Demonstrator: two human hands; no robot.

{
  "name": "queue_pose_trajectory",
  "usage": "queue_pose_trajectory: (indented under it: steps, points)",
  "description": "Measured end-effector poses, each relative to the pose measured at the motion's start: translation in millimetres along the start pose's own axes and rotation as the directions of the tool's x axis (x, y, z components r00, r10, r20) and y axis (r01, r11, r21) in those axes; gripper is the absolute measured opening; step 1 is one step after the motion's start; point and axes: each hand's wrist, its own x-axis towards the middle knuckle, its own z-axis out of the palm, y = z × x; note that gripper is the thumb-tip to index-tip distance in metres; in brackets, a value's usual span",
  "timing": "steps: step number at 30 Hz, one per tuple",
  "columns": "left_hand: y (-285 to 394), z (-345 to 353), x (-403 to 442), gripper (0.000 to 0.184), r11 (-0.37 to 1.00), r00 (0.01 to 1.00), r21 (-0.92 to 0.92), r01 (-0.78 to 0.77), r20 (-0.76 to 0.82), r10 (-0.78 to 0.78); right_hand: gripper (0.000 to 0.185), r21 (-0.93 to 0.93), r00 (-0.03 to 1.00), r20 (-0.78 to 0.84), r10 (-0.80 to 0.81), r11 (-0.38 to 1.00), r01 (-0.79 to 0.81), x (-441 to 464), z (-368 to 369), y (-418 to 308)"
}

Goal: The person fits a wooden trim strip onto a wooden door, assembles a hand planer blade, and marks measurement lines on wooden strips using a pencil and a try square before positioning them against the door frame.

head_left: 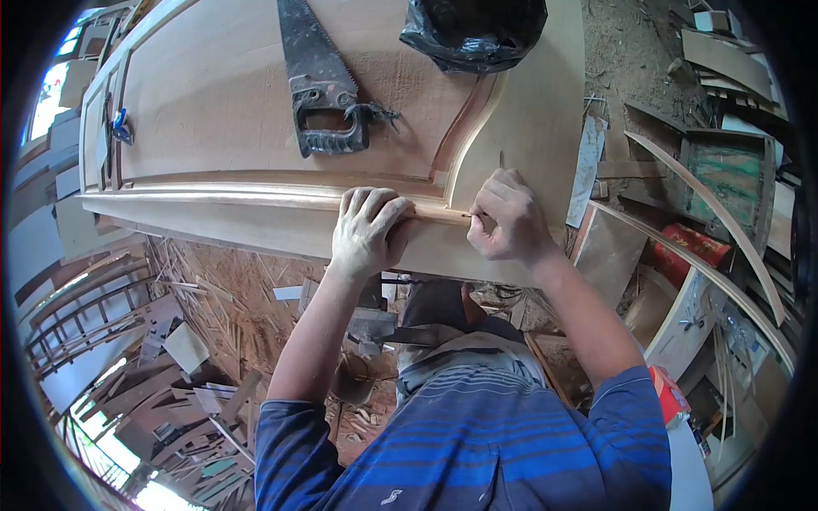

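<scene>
A long, thin wooden moulding strip (256, 200) lies along the near edge of a large wooden panel (256, 111). My left hand (368, 228) is wrapped over the strip near its right end. At that end, my right hand (509, 217) pinches at the tip with thumb and fingers; what is between them is too small to make out. A small dark pointed thing (502, 159) shows just above my right hand. The hands are a short way apart, both over the panel's near border.
A handsaw (328, 94) lies on the panel beyond my hands, with a black plastic bag (474, 32) to its right. A small blue object (121, 126) sits at the far left. Wood scraps (213, 298) cover the floor, and curved strips (699, 264) stand at right.
</scene>
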Motion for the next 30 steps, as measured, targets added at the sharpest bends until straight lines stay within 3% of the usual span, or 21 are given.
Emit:
queue_pose_trajectory:
  steps: [12,14,23,27,30]
  points:
    - [4,-1,-4,0.027,1.000,0.998,0.005,-0.023,-0.051,0.024,0.019,-0.044,1.000,0.028,-0.007,0.999,0.009,-4,-1,-5]
    - [1,-1,-6,0.033,0.999,0.999,0.022,-0.033,-0.027,0.033,0.021,-0.044,0.999,0.050,-0.023,0.999,0.025,-1,-5,-13]
    - [5,-5,-5,0.028,1.000,0.999,0.002,-0.027,-0.044,0.027,0.054,-0.130,0.991,0.078,-0.113,0.984,0.122,-8,2,-13]
    - [8,-8,-4,0.025,0.999,0.997,-0.006,-0.033,-0.065,0.033,0.048,-0.142,0.974,0.073,-0.217,0.964,0.225,-9,3,-12]
    - [7,-10,-3,0.023,0.999,0.997,-0.005,-0.045,-0.068,0.044,0.040,-0.195,0.946,0.182,-0.268,0.933,0.302,-5,-2,-15]
